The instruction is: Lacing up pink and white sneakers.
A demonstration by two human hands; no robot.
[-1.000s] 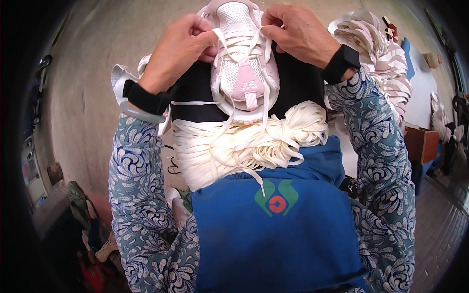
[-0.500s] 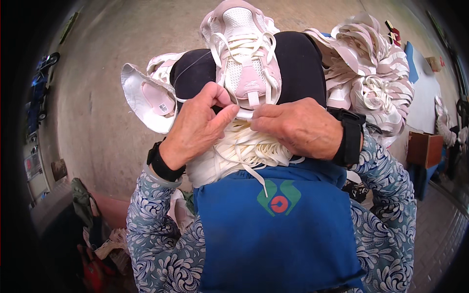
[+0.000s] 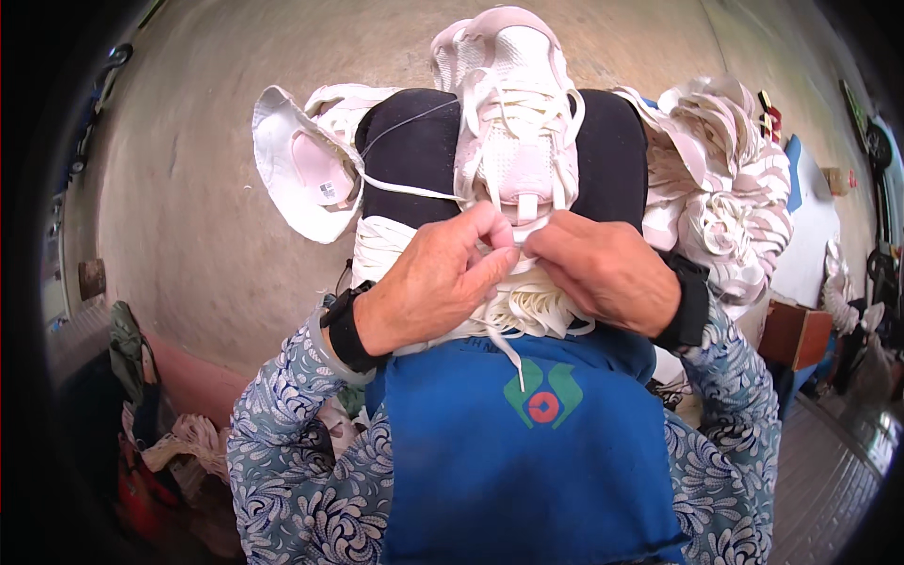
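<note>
A white-and-pink sneaker upper (image 3: 516,132) lies over my dark-clad thighs, its white laces threaded across the front. Just below its tongue tab, my left hand (image 3: 443,273) and my right hand (image 3: 603,268) meet with fingertips pinched. A white shoelace (image 3: 414,191) runs over my left thigh to the left fingers. Between the two hands a short piece of white lace shows, partly covered by the fingers. Under my hands a thick bundle of cream laces (image 3: 537,311) rests on my lap, with one loose end hanging over my blue apron (image 3: 527,471).
At my left side hangs another white-and-pink upper (image 3: 306,179). A large pile of similar uppers (image 3: 720,188) sits to the right, beside a white surface (image 3: 808,231). A brown box (image 3: 796,334) stands farther right. Laces and cloth (image 3: 184,443) lie at lower left.
My fingertips have come closer together, the left hand shifting right. The view has shifted, so the sneaker appears lower and farther right. More of the lace across my left thigh shows.
</note>
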